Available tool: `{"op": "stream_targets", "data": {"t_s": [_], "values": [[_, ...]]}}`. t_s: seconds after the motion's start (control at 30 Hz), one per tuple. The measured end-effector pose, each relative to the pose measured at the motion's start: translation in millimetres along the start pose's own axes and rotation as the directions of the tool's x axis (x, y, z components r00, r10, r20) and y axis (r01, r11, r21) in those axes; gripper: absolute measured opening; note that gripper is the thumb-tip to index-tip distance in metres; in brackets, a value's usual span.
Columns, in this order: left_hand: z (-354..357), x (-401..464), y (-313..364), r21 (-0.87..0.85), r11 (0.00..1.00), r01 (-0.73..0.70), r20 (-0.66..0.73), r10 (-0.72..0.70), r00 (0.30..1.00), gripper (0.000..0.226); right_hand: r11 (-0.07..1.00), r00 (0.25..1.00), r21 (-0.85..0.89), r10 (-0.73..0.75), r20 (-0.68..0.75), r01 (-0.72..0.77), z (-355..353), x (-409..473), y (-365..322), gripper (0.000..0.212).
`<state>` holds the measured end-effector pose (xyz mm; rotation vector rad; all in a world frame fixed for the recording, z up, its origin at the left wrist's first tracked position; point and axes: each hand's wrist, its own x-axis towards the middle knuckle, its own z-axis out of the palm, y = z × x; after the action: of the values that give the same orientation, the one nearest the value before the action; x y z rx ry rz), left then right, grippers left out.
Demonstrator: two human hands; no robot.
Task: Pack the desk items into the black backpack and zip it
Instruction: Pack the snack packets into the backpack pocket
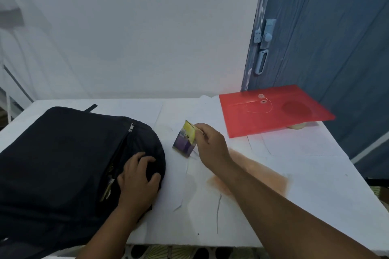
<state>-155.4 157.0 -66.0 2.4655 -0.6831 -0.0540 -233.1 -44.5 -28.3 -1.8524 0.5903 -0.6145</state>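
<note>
The black backpack lies flat on the left of the white desk, its zip partly open with something yellowish showing in the gap. My left hand presses on the bag's right end, fingers curled into the fabric. My right hand pinches the top of a small purple and yellow carton, which is tilted just right of the bag, its lower corner at the desk surface. A red string-tie envelope lies at the back right.
A blue door with a pale handle stands behind the desk's right side. A round pale object props up the envelope's right edge. An orange stain marks the desk under my right forearm. A white wall backs the desk.
</note>
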Motion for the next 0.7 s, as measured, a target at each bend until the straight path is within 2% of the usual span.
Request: {"op": "stream_targets", "data": {"t_s": [0.07, 0.17, 0.27, 0.33, 0.4, 0.47, 0.53, 0.57, 0.63, 0.7], "values": [[-16, 0, -6, -0.035, 0.999, -0.006, -0.089, 0.003, 0.996, 0.030, 0.971, 0.987, 0.182, 0.158, 0.003, -0.156, 19, -2, -9, 0.023], [-40, 1, -9, 0.102, 0.995, 0.006, -0.202, 0.015, 0.979, 0.045, 0.877, 0.955, 0.387, 0.293, 0.043, -0.286, 38, -4, -21, 0.034], [-74, 10, -25, 0.139, 0.988, -0.061, -0.230, 0.092, 0.969, 0.058, 0.833, 0.950, 0.461, 0.303, 0.079, -0.305, 64, -9, -41, 0.031], [-98, 18, -40, 0.092, 0.983, -0.159, -0.233, 0.177, 0.956, 0.054, 0.846, 0.961, 0.461, 0.267, 0.069, -0.269, 83, -12, -56, 0.020], [-123, 22, -48, 0.053, 0.983, -0.176, -0.234, 0.184, 0.955, 0.047, 0.873, 0.972, 0.429, 0.217, 0.084, -0.232, 103, -17, -69, 0.019], [-143, 27, -56, 0.174, 0.974, -0.145, -0.239, 0.185, 0.953, 0.049, 0.927, 0.984, 0.333, 0.148, 0.097, -0.172, 127, -24, -78, 0.024], [-160, 35, -69, 0.292, 0.952, -0.088, -0.183, 0.146, 0.972, 0.051, 0.980, 0.986, 0.142, 0.123, 0.110, -0.138, 152, -28, -78, 0.026], [-167, 39, -74, 0.255, 0.966, -0.038, -0.116, 0.069, 0.991, 0.042, 0.989, 0.981, 0.038, 0.133, 0.144, -0.139, 161, -31, -80, 0.028], [-180, 47, -86, 0.067, 0.997, 0.033, 0.007, -0.034, 0.999, 0.015, 0.988, 0.956, -0.087, 0.144, 0.255, -0.125, 180, -35, -82, 0.032], [-182, 49, -90, -0.069, 0.998, 0.004, 0.021, -0.002, 1.000, 0.009, 0.989, 0.930, -0.132, 0.115, 0.349, -0.073, 193, -36, -86, 0.036]]}}
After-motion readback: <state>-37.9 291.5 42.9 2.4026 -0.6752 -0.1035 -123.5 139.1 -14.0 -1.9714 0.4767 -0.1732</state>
